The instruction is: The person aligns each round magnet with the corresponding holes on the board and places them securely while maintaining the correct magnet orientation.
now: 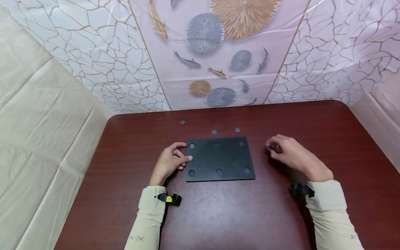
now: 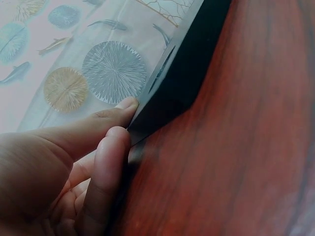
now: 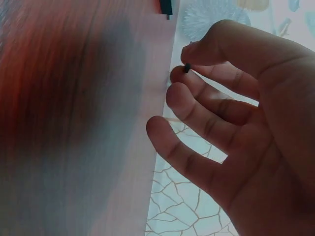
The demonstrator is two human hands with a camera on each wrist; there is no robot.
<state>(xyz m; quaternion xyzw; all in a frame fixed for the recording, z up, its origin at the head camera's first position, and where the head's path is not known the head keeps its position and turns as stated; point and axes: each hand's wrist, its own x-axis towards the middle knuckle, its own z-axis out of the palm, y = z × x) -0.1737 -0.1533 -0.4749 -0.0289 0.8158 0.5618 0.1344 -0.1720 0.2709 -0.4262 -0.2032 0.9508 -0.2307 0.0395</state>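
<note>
A flat black board (image 1: 220, 156) with round recesses, in two rows of three, lies on the table. My left hand (image 1: 170, 161) grips its left edge, thumb on the top face and other fingers curled beside the edge; the left wrist view shows thumb and fingertip meeting at the board's corner (image 2: 165, 93). Off the board's right side, my right hand (image 1: 290, 154) pinches a small dark disc (image 1: 269, 148) between thumb and fingertips. In the right wrist view this disc (image 3: 187, 68) appears edge-on, the lower fingers loosely bent. The far-left recess (image 1: 192, 146) looks lighter inside than the others.
Three small dark discs lie beyond the board: one at the far left (image 1: 182, 122), one behind its middle (image 1: 214, 132) and one behind its right corner (image 1: 237, 130). The reddish-brown table (image 1: 134, 149) ends at a patterned cloth backdrop (image 1: 200, 69). Cream cloth (image 1: 40, 139) hangs along the left.
</note>
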